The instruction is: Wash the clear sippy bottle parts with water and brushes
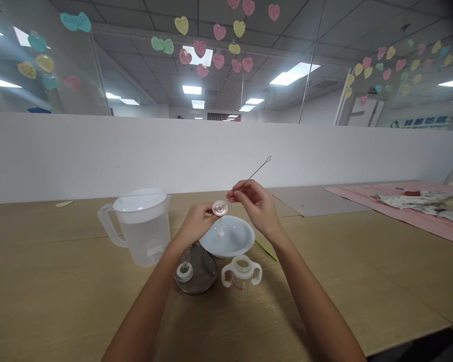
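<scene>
A: What do the hands have hold of?
B: The left hand (197,221), at the centre of the frame, pinches a small round whitish disc-shaped piece (216,205) by its edge, thumb and fingers nearly closed. The right hand (259,205), just right of it, grips a thin metal rod with a looped end (259,168) between thumb and fingertips; its lower end meets the disc's middle. I can't tell whether it passes through.

A: What's below?
B: A shallow white oval bowl (245,235). A small pale blob shows in it, just below the disc, but I can't tell what it is.

A: Other containers?
B: Left of centre, a translucent white plastic pitcher with a handle (145,236); I can't make out how full it is. At lower centre, a clear bottle with two white handles (242,269) stands upright, its mouth uncovered, its contents unclear. Beside it, a dark grey metal tray (204,281) bears a white ring with a clear top (184,272).
</scene>
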